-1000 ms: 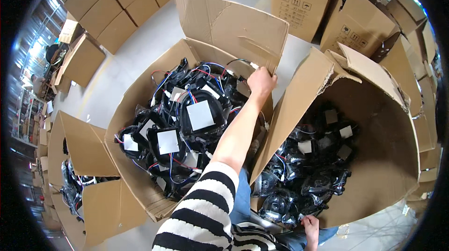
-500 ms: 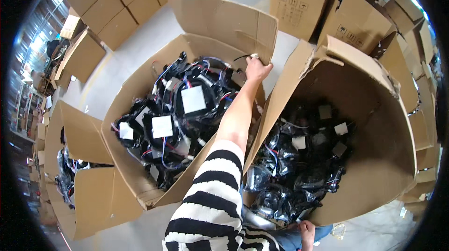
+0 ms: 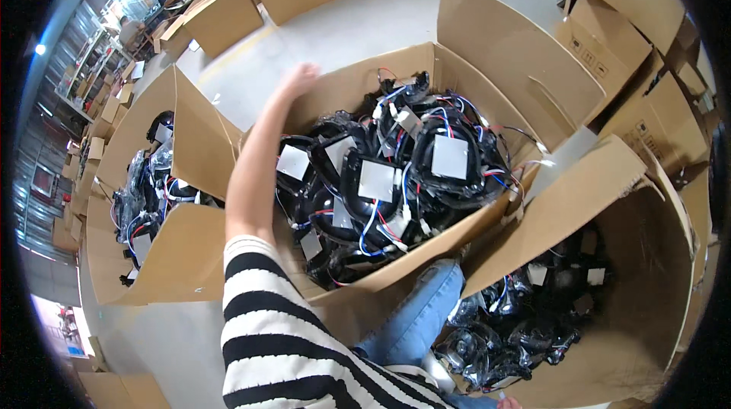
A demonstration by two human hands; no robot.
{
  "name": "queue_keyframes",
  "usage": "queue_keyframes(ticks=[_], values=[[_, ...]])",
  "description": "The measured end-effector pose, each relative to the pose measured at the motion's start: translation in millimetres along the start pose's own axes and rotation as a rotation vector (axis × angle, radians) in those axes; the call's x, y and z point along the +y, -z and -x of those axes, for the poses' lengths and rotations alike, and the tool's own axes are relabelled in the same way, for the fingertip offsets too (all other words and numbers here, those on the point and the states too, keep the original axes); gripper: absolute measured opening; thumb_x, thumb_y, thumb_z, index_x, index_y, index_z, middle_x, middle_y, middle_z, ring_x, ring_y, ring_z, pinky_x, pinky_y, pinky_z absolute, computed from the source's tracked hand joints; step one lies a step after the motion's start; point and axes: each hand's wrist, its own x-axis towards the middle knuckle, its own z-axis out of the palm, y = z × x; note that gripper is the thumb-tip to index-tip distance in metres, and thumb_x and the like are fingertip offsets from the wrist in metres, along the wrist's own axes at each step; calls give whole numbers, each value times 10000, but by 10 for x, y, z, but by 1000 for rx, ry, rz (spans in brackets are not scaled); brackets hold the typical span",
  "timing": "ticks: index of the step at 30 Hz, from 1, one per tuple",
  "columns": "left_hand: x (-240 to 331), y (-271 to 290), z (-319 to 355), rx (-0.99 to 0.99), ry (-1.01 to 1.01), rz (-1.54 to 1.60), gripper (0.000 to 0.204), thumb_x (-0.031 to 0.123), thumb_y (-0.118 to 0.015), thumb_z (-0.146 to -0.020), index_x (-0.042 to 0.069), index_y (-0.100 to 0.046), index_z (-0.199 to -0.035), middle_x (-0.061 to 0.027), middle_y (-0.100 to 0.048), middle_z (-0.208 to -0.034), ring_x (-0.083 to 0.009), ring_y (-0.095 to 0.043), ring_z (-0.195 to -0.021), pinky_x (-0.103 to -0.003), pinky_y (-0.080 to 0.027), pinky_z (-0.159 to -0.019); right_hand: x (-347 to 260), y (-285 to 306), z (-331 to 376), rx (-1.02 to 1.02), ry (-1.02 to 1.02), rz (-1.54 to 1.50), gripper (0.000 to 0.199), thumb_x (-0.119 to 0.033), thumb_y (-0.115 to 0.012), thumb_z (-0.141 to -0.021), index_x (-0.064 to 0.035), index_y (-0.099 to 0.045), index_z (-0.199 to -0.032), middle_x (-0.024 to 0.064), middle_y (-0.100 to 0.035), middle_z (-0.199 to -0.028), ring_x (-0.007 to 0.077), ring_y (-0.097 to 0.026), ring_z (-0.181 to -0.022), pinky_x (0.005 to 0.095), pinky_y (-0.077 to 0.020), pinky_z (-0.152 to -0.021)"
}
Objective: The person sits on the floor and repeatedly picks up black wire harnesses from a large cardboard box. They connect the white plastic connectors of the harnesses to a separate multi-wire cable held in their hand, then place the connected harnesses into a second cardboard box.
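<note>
Swung across since half a second ago: left hand [image 3: 299,78] off the tall flap between the two cartons, up now by the far left corner of the middle carton [image 3: 487,81], in the upper left-centre of the frame. Smeared by motion, so cannot tell whether spread or pressed together; nothing visibly pinched, and contact with the cardboard rim not clear either. Shifted too, the whole view: middle carton now at centre frame rather than left of centre. Packed to the brim with black wired parts [image 3: 377,180] bearing white square labels, red and blue leads looping between them. Flanked by a second open carton [image 3: 175,257] at the left of the frame and a third [image 3: 647,257] at lower right, both holding the same parts. Barely in view at the bottom edge, the right hand [image 3: 509,403], only a fingertip, state impossible to tell. Judged from this: hold on the dividing flap given up, attention moved to the carton's far left side.
</note>
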Motion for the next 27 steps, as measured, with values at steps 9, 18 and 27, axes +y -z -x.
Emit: queue_keyframes(ticks=[9, 18, 27], values=[[-2225, -285, 169, -19, 868, -238, 412, 327, -347, -807, 19, -551, -988, -212, -515, -1021, -334, -489, -974, -423, -390, -812, -328, -382, -351, 31, -172, 48, 215, -182, -492, -815, 5, -534, -913, 42, -551, -706, 111, -449, -507, 221, -374, -475], [-2685, -459, 176, 60, 910, 400, 210, 161, -489, -735, 2, -594, -822, -141, -575, -801, -237, -561, -728, -374, -436, -600, -398, -539, -477, 23, -242, 68, 194, -169, -487, -807, 5, -533, -879, 40, -542, -680, 107, -444, -493, 218, -364, -459], [-2482, -701, 149, 595, 780, 1258, 385, 225, -612, -712, -53, -519, -961, -130, -558, -806, -203, -540, -695, -298, -436, -603, -296, -538, -451, 36, -253, 69, 175, -157, -483, -799, 4, -533, -846, 39, -534, -655, 102, -438, -478, 214, -354, -443]])
